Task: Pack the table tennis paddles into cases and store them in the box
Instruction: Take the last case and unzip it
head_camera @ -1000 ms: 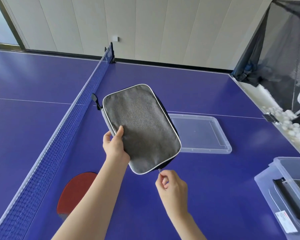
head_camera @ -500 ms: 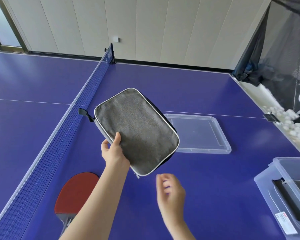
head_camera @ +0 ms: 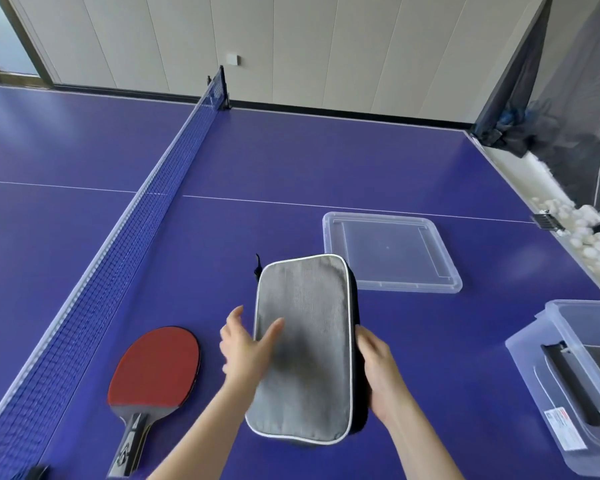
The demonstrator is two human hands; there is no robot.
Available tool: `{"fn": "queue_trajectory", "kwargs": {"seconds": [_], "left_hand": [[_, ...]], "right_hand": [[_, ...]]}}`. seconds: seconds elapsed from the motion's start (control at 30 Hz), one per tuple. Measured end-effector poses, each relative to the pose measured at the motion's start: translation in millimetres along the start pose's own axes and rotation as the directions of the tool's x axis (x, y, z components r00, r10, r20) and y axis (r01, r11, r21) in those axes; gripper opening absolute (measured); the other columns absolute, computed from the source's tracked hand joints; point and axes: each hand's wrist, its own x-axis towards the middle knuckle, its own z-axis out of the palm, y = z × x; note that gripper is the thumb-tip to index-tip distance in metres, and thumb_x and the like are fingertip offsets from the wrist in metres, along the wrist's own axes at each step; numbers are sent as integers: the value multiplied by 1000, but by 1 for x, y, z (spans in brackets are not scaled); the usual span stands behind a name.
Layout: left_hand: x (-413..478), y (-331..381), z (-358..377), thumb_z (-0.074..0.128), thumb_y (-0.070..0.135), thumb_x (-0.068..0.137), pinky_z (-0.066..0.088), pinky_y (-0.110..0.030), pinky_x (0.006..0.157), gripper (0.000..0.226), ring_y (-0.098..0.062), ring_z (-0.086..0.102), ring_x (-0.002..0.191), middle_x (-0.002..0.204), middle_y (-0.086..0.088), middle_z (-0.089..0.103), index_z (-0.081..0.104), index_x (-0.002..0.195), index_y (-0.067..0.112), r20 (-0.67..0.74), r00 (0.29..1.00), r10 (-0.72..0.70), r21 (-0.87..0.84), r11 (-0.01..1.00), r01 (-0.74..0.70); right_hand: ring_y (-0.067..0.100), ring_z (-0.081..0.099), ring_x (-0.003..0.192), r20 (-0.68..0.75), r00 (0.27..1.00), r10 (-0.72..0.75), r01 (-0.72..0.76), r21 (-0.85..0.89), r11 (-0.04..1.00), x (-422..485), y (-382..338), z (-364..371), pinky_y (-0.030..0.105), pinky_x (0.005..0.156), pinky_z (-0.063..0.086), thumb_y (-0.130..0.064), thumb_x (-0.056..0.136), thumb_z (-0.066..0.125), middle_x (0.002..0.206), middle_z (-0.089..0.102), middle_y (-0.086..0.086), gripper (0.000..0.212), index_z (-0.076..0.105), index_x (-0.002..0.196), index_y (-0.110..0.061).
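Note:
A grey paddle case with white piping and a black strap at its far end lies lengthwise between my hands, low over the blue table. My right hand grips its right edge, fingers curled under it. My left hand is at the case's left edge with fingers spread and straight, the thumb lying on the grey top. A red paddle with a black handle lies flat on the table to the left. The clear storage box stands at the right edge with a dark case inside it.
The box's clear lid lies flat just beyond the case. The blue net crosses the table on the left. A black catch net with several white balls hangs at the table's right end.
The case swung from tilted to lengthwise and came lower and toward me. My right hand, free before, now grips its right edge. My left hand's grip has loosened, fingers spread.

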Motion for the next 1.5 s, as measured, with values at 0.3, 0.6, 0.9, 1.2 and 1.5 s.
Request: {"fn": "queue_trajectory", "kwargs": {"seconds": [0.3,0.6,0.9,1.2,1.5], "left_hand": [[-56,6,63,65,39,86,37,-29,107,63,-2,40,125,132,17,36,33,140,44,252,939,233,-157,968,-198],[-33,-15,9,60,7,85,46,-18,74,41,-1,59,95,109,15,57,52,114,35,-44,947,318,5,948,-318],[45,-105,-21,53,-14,81,41,-32,84,44,-25,52,98,109,-3,49,53,118,9,8,980,199,398,898,-186],[56,-139,-3,53,-6,84,41,-35,83,43,-26,47,109,117,-4,51,52,124,11,-3,980,201,551,818,-167],[38,-134,-49,71,18,82,36,-50,90,51,-34,44,113,125,-13,48,51,127,5,-260,830,494,656,721,-223]], "right_hand": [[12,53,64,-14,995,-101,97,-170,981,-22,24,19,26,60,43,-20,101,43,67,60,3,35,62,74,-9],[18,32,64,-130,978,-166,97,-419,903,5,48,-44,32,59,28,-28,99,44,67,36,6,42,43,80,9],[19,24,57,-331,943,-36,-224,-711,667,39,103,-126,34,51,18,-14,97,48,60,30,2,41,23,65,-12],[25,46,77,-423,892,-157,-349,-867,354,52,137,-125,33,58,36,-22,100,40,85,53,4,20,45,87,-8],[42,56,92,-467,753,-463,-224,-844,487,43,131,-85,47,70,45,-9,82,70,102,62,20,34,57,110,2]]}}
